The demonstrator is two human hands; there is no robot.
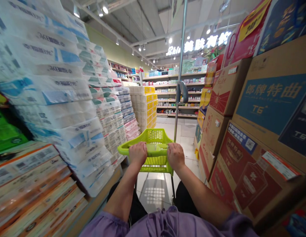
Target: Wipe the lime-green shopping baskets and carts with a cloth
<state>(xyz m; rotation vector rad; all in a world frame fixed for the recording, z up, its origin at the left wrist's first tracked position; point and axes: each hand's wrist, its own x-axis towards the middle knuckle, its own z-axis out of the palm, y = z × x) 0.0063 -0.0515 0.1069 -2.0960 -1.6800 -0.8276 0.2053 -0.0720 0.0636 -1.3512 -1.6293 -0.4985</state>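
A lime-green plastic shopping cart point(154, 161) stands right in front of me, its basket walls full of small openings. My left hand point(138, 153) is wrapped round the left part of its handle bar. At the right end of the same bar, my right hand point(176, 155) is closed, with the fingertips partly hidden. Between the hands a pale panel point(156, 147) shows on the handle. A tall metal pole point(181, 49) with a grey hook point(182, 92) rises by the cart's right side. From this angle I cannot make out the basket's floor.
Stacked tissue packs point(66, 82) line the left, with orange-and-white packs point(39, 191) nearer me. Tall cardboard boxes point(268, 98) crowd the right side. Between them a tiled aisle point(186, 129) runs forward to shelves of small goods point(177, 86) under a lit sign point(199, 44).
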